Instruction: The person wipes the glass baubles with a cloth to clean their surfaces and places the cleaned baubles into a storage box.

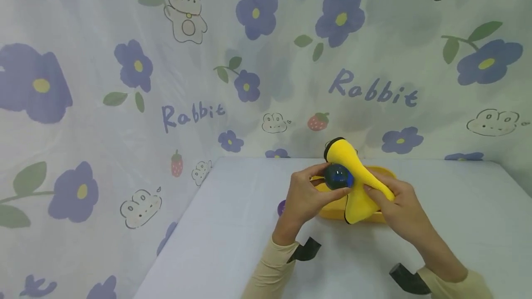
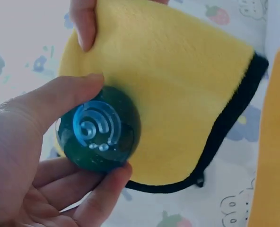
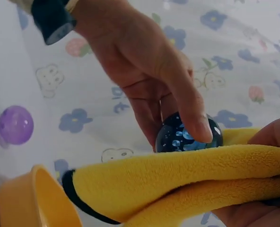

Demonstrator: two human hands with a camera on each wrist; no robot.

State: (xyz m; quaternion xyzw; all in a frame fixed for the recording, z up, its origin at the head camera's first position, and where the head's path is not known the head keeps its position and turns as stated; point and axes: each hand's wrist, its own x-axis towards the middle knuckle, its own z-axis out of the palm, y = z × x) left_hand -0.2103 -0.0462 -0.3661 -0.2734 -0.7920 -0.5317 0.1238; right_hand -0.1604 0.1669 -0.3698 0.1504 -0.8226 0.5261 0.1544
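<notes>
Gripping a dark blue-green glass ball (image 1: 338,177), the left hand (image 1: 303,200) has thumb and fingers (image 2: 100,198) curled round it, pressed up against a yellow cloth (image 1: 357,183) with black edging. The right hand (image 1: 401,206) pinches that cloth, fingers folded over its bunched middle, and holds it above a yellow bowl (image 1: 332,206) on the tabletop (image 1: 232,234).

From the head camera the bowl is mostly covered by the hands and the cloth; only slivers of its rim show, and what lies inside cannot be made out. A small purple ball (image 1: 281,207) peeks out behind the left hand, more than half hidden there.

Over to the right wrist view: the purple ball (image 3: 15,125) sits out in the open on the printed cover, well apart from the hands, and a curve of the bowl rim (image 3: 40,198) comes into the lower left corner. The glass ball (image 3: 180,135) shows pale bubble specks here, with the thumb laid across it and the cloth (image 3: 178,175) folded just under it.

The left wrist view gives something else: a light blue spiral inside the ball (image 2: 98,128), the cloth (image 2: 178,94) spread flat behind it, and the right hand's thumb (image 2: 83,23) clamped on its top edge. The bowl is cut off at the right border, with a red something beside it too cropped to identify.
</notes>
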